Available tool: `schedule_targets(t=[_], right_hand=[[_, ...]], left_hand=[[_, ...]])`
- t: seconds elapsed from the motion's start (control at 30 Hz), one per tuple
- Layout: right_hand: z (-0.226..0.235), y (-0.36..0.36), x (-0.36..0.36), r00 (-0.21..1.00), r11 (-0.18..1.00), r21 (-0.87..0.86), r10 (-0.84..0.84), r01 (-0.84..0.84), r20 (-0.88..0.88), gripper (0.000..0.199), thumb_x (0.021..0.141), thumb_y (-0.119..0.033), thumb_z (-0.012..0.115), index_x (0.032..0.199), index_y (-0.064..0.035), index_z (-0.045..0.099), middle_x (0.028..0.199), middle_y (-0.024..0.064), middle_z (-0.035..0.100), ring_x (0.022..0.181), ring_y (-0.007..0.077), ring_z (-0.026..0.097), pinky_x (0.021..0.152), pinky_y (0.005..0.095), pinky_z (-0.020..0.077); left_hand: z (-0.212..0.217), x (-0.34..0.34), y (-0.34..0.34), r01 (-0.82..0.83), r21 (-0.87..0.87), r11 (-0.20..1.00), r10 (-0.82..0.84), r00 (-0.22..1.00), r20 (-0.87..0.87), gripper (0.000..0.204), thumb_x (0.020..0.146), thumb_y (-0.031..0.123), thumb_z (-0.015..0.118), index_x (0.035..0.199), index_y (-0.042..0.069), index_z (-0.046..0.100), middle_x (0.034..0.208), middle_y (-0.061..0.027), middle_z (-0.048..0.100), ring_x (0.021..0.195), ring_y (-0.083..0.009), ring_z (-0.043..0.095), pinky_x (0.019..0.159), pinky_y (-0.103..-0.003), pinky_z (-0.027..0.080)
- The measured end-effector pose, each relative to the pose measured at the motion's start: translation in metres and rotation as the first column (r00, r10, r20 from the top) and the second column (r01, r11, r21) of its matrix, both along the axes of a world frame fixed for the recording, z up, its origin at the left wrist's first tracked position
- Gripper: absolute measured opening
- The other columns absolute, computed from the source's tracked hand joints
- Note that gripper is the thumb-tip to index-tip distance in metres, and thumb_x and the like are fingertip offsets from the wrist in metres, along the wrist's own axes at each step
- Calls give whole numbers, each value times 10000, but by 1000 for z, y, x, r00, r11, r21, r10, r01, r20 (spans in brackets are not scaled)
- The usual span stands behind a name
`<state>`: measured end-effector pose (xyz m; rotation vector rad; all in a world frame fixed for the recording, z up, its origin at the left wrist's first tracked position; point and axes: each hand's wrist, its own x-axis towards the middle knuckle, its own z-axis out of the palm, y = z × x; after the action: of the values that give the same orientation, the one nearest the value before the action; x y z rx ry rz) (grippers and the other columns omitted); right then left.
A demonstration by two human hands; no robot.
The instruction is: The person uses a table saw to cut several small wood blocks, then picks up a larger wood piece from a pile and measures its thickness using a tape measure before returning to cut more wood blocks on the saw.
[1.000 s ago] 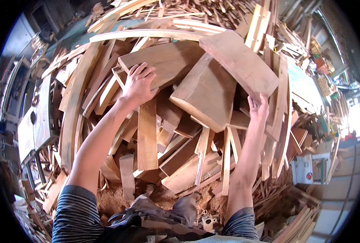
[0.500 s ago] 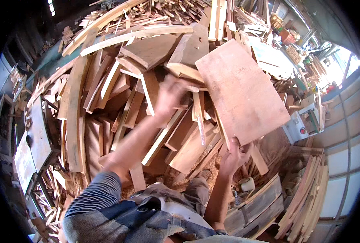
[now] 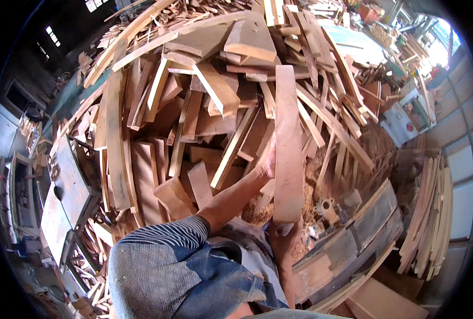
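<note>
A thick wooden board is tipped up in front of me, its long narrow side facing me. My left hand holds it along its left face, near mid-length; most of those fingers are hidden by the wood. At the board's lower end, my right hand grips it, largely covered by the board. Just beyond lies a big heap of loose timber offcuts, including a pale angled block and a wide plank on top.
To the left stands a metal-topped machine table. On the right, long thin strips lean in a bundle near the wall panels. A dark wooden box sits low at my right, beside sawdust and a metal part. A white machine housing stands behind.
The board has turned from showing its broad face to standing edge-on, and has moved leftward in front of me. My left hand has come from the heap onto it; the right keeps hold.
</note>
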<state>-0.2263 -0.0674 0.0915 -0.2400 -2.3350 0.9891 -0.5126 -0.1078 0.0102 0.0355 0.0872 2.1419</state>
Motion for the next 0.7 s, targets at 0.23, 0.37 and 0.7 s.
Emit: schedule_targets(t=[0.23,0.37,0.7], right_hand=[[-44,19,133,973,1000,6,-12,11,231,605,801,-98,819,1349,7,583,1296,232,653,1197,402,638,1016,464,518],[-118,-9,264,829,701,-519,-188,489,526,415,914,-117,730,1308,-15,649,1094,231,712,959,394,694,860,450,538],[-186,-115,576,385,526,-243,-178,815,905,271,989,-275,651,1082,-30,718,829,208,697,804,357,691,695,439,513]], left_hand=[[-20,88,7,87,-47,995,-96,968,-232,929,872,890,451,1389,140,632,1261,-65,707,1106,-239,667,1009,-450,526],[-51,138,4,209,76,975,-195,967,-162,724,981,658,473,1438,102,555,1299,-100,663,1126,-269,662,993,-456,539],[-105,333,26,353,-290,890,-374,927,-19,807,983,715,393,1496,99,488,1396,-118,617,1231,-295,629,1078,-502,493]])
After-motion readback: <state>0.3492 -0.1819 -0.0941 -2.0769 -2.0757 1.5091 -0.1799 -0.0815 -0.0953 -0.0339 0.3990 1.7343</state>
